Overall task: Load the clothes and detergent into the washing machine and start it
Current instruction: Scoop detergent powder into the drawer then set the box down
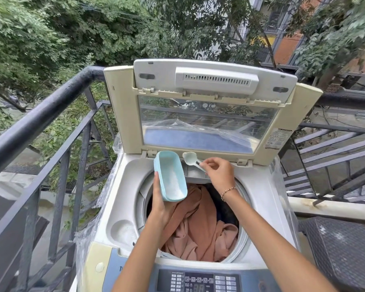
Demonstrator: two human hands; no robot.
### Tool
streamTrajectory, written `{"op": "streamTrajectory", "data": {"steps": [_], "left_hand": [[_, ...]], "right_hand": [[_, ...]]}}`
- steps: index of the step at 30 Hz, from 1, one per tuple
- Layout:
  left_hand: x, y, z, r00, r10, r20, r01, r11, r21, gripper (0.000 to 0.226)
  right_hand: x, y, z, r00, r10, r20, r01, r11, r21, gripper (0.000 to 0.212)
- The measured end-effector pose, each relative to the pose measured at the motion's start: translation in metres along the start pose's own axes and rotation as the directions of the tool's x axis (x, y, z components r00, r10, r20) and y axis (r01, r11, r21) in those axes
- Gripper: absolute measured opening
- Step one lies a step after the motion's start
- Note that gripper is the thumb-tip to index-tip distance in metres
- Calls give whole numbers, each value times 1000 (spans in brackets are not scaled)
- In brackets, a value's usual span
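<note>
1. The left hand (pixel 159 204) is curled round the lower end of a pale blue detergent box (pixel 170 175). It holds the box tilted above the left rim of the drum, with the white powder (pixel 174 182) gathered toward the low end.
2. Just right of the box, a small white scoop (pixel 190 158) hangs over the grey dispenser recess (pixel 195 173) at the back of the washing machine (pixel 259 186). Whether its bowl holds powder or only residue is hard to tell.
3. The right hand (pixel 217 172), with a beaded bracelet (pixel 228 191) at the wrist, pinches the scoop's handle between fingertips and thumb.
4. The clothes (pixel 198 224) are already in the drum: terracotta fabric on top, something dark beneath.
5. The step looks like dosing detergent. To do it well, bring the scoop low over the recess before tipping, since open air could scatter powder. Level the box between scoops so nothing slides onto the clothes.
6. The raised lid (pixel 122 106) shows an LG logo (pixel 208 105), reading reversed through the glass. The sticker (pixel 277 139) on its right edge is too fine to read. The control panel (pixel 198 281) near the bottom edge shows icons and lit digits that cannot be made out.
</note>
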State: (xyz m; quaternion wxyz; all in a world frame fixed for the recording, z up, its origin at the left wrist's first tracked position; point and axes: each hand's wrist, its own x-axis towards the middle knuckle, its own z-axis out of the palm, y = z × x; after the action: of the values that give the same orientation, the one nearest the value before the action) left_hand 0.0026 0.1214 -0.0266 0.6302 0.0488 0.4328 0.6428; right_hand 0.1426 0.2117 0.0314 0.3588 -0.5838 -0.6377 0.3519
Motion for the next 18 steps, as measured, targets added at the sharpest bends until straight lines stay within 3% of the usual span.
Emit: {"op": "streamTrajectory", "data": {"steps": [2,4,8,10,12,18], "left_hand": [[0,6,0,998,46,35,-48,996,72,56],[-2,15,4,992,116,41,-120,984,129,58],[-4,21,10,985,157,70,-168,966,195,45],[-3,24,13,985,157,70,-168,965,203,45],[0,27,13,987,150,63,-160,967,198,60],[-9,30,22,995,59,82,-69,991,116,48]], "right_hand": [[-5,-9,1,974,-223,37,226,969,-101,6],[-10,-16,3,903,-420,89,430,876,-219,6],[-13,-20,8,761,-618,198,633,638,-438,7],[-13,-22,12,701,-664,259,686,529,-500,8],[-13,-22,16,663,-678,318,719,458,-523,10],[-16,-23,21,662,-652,369,728,445,-521,11]]}}
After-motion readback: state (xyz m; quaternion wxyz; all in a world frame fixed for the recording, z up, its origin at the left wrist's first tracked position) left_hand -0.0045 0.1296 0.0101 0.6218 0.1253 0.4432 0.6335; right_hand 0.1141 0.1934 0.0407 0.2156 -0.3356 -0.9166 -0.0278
